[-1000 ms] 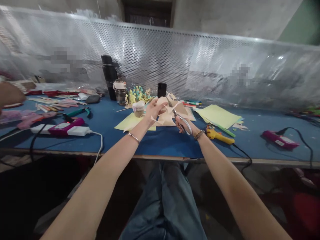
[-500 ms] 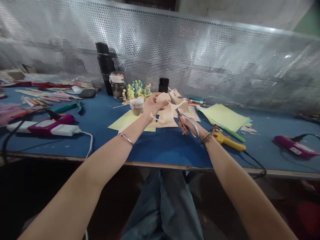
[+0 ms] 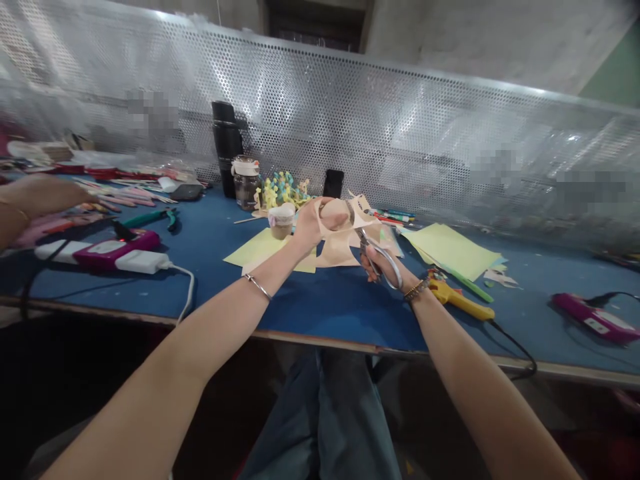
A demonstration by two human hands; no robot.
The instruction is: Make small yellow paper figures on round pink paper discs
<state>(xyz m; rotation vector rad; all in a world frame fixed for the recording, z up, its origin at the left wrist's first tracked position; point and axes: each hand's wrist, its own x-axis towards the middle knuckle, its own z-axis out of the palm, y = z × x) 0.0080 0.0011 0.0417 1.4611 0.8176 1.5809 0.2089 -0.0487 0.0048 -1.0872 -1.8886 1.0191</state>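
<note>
My left hand [image 3: 311, 223] is closed on a peach-coloured sheet of paper [image 3: 340, 252] with cut-out edges, held a little above the table. In my right hand [image 3: 375, 260] is a pair of scissors [image 3: 391, 265], fingers wrapped round the handles. Its blades point up and left at the paper's right edge; whether they are cutting into it I cannot tell. Yellow paper sheets [image 3: 260, 250] lie under my left wrist. Just left of that hand stands a small jar [image 3: 281, 223], with yellow and blue paper flowers [image 3: 283, 190] behind it.
A yellow glue gun [image 3: 463, 303] lies right of my right wrist, beside more yellow paper [image 3: 450, 247]. Purple power strips [image 3: 117, 250] sit at both sides. A black flask [image 3: 227, 147], a bottle [image 3: 246, 183] and a phone [image 3: 333, 183] stand behind. Another person's hand [image 3: 47, 197] reaches in at far left.
The peach paper has turned in my left hand, and that hand's fingers now show behind it. Another person's hand has come in at the left. The whole view has shifted slightly.
</note>
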